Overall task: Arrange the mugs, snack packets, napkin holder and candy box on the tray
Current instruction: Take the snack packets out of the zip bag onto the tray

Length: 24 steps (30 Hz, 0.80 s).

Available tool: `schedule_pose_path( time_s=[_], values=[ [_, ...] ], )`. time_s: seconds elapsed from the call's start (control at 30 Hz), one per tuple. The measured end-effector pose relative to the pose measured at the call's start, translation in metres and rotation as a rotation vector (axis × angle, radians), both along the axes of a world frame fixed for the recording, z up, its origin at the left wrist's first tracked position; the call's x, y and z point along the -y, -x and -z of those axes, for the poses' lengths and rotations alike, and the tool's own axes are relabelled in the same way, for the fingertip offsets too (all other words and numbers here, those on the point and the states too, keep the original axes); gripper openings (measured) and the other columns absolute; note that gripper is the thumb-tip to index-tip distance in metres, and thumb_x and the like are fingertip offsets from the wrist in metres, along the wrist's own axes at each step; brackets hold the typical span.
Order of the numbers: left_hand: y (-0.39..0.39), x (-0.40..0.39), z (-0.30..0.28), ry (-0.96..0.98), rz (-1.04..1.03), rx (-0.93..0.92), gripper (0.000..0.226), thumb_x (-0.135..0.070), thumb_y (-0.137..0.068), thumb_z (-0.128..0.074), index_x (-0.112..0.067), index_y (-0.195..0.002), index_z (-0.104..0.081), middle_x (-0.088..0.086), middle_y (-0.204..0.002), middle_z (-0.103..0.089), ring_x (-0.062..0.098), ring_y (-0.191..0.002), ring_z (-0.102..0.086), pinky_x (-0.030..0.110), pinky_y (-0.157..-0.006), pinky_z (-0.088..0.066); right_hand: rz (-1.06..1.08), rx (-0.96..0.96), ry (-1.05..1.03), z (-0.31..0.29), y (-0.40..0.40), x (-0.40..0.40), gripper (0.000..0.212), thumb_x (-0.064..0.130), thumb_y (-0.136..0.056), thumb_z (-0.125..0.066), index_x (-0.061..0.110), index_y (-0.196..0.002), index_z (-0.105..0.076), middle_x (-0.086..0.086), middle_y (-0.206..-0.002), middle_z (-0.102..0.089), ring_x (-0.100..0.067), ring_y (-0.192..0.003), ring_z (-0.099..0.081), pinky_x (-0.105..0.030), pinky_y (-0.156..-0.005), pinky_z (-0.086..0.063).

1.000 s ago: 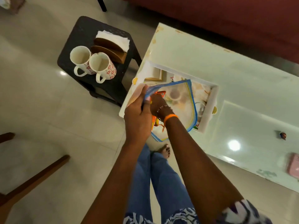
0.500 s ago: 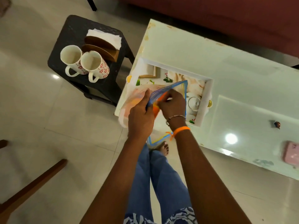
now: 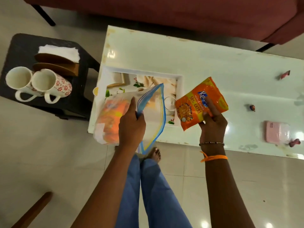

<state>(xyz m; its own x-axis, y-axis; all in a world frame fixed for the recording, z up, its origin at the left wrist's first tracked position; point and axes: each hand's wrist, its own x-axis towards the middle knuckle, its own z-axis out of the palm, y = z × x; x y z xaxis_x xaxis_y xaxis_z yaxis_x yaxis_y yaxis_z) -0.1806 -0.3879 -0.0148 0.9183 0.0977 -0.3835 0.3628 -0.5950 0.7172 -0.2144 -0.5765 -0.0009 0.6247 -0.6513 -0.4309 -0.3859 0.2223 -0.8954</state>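
Observation:
My right hand (image 3: 212,124) holds an orange snack packet (image 3: 197,102) above the right edge of the white picture-printed tray (image 3: 179,84). My left hand (image 3: 131,125) grips the rim of a clear blue-edged zip bag (image 3: 153,116), which hangs over the tray's near left corner with more orange packets (image 3: 113,119) inside. Two white mugs with red flowers (image 3: 54,84) and a wooden napkin holder (image 3: 57,65) with white napkins stand on the black stool (image 3: 19,45) to the left. A pink candy box (image 3: 276,131) lies on the white table at the right.
The white low table (image 3: 213,63) carries the tray, loose wrapped candies (image 3: 252,107) and a small pink wrapper (image 3: 283,74). A red sofa (image 3: 181,12) runs behind it. My legs and a bare foot (image 3: 154,153) are below; a wooden chair leg (image 3: 32,209) is bottom left.
My right hand has drawn an orange snack packet out of the zip bag and moved it right, over the tray's right edge. The left hand keeps hold of the bag.

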Motion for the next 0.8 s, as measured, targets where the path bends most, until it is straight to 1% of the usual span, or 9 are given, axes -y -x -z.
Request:
schedule_pose_path(
  time_s=[0.1, 0.23, 0.37, 0.5, 0.57, 0.6, 0.67, 0.73, 0.8],
  values=[
    [0.001, 0.001, 0.008, 0.003, -0.003, 0.017, 0.052, -0.017, -0.093, -0.043, -0.022, -0.143, -0.029, -0.007, -0.085, -0.055, 0.0, -0.06, -0.047, 0.001, -0.051, -0.037, 0.123, -0.017, 0.024, 0.028, -0.008, -0.001, 0.043, -0.007, -0.088, -0.045, 0.019, -0.121, -0.055, -0.011, -0.122, -0.057, -0.03, -0.115, -0.056, -0.056, -0.096, -0.047],
    [0.003, 0.0, 0.012, 0.025, -0.015, 0.017, 0.052, -0.017, -0.092, -0.045, -0.022, -0.142, -0.031, -0.015, -0.066, -0.049, 0.001, -0.055, -0.052, -0.001, -0.048, -0.034, 0.11, -0.049, -0.018, 0.076, -0.026, -0.01, 0.046, -0.013, -0.084, -0.043, 0.006, -0.124, -0.054, -0.015, -0.12, -0.057, -0.03, -0.111, -0.055, -0.056, -0.099, -0.045],
    [0.005, -0.006, 0.01, 0.072, -0.022, 0.023, 0.052, -0.015, -0.092, -0.046, -0.022, -0.142, -0.031, -0.018, -0.067, -0.047, -0.019, -0.055, -0.048, -0.003, -0.051, -0.035, -0.119, -0.251, -0.014, 0.113, -0.023, -0.014, 0.053, -0.014, -0.082, -0.045, 0.011, -0.129, -0.05, -0.014, -0.129, -0.055, -0.022, -0.111, -0.052, -0.041, -0.099, -0.046],
    [0.005, -0.022, 0.0, 0.123, -0.106, -0.001, 0.053, -0.016, -0.092, -0.047, -0.027, -0.142, -0.031, -0.017, -0.065, -0.041, -0.009, -0.054, -0.046, 0.017, -0.063, -0.045, -0.264, -0.522, 0.04, 0.118, 0.001, -0.007, 0.048, 0.001, -0.088, -0.05, 0.011, -0.134, -0.043, -0.015, -0.142, -0.043, -0.033, -0.126, -0.044, -0.051, -0.108, -0.038],
    [0.005, -0.032, -0.006, 0.151, -0.138, 0.003, 0.054, -0.014, -0.092, -0.047, -0.027, -0.142, -0.031, -0.021, -0.07, -0.04, -0.006, -0.063, -0.045, 0.012, -0.062, -0.044, -0.408, -0.564, 0.148, 0.106, 0.007, -0.007, 0.043, 0.004, -0.087, -0.054, 0.007, -0.129, -0.048, -0.015, -0.142, -0.043, -0.034, -0.128, -0.043, -0.047, -0.109, -0.037],
    [0.004, -0.038, -0.009, 0.167, -0.158, 0.002, 0.055, -0.012, -0.092, -0.046, -0.027, -0.142, -0.031, -0.02, -0.072, -0.041, -0.003, -0.067, -0.047, 0.01, -0.062, -0.047, -0.462, -0.572, 0.232, 0.095, 0.008, -0.01, 0.039, 0.005, -0.086, -0.056, 0.005, -0.125, -0.053, -0.016, -0.14, -0.045, -0.032, -0.126, -0.045, -0.037, -0.108, -0.038],
    [0.005, -0.05, -0.015, 0.198, -0.205, -0.003, 0.055, -0.009, -0.091, -0.045, -0.027, -0.142, -0.032, -0.015, -0.079, -0.047, 0.007, -0.078, -0.053, 0.024, -0.078, -0.055, -0.494, -0.51, 0.421, 0.066, 0.004, -0.02, 0.029, 0.004, -0.085, -0.057, 0.003, -0.114, -0.061, -0.017, -0.131, -0.052, -0.028, -0.11, -0.055, -0.012, -0.087, -0.037],
    [0.005, -0.059, -0.02, 0.224, -0.25, -0.01, 0.055, -0.007, -0.09, -0.045, -0.027, -0.141, -0.034, -0.006, -0.085, -0.051, 0.016, -0.086, -0.055, 0.042, -0.089, -0.053, -0.508, -0.362, 0.475, 0.029, -0.007, -0.041, 0.018, 0.003, -0.086, -0.053, 0.003, -0.1, -0.066, -0.018, -0.11, -0.062, -0.016, -0.085, -0.058, -0.011, -0.067, -0.036],
    [0.006, -0.067, -0.024, 0.243, -0.286, 0.002, 0.055, -0.004, -0.09, -0.045, -0.026, -0.14, -0.037, -0.009, -0.079, -0.051, 0.018, -0.084, -0.054, 0.041, -0.085, -0.052, -0.607, -0.171, 0.259, -0.002, -0.02, -0.069, 0.018, 0.0, -0.089, -0.047, 0.006, -0.087, -0.064, -0.013, -0.084, -0.065, -0.001, -0.063, -0.059, -0.013, -0.058, -0.045]
  ],
)
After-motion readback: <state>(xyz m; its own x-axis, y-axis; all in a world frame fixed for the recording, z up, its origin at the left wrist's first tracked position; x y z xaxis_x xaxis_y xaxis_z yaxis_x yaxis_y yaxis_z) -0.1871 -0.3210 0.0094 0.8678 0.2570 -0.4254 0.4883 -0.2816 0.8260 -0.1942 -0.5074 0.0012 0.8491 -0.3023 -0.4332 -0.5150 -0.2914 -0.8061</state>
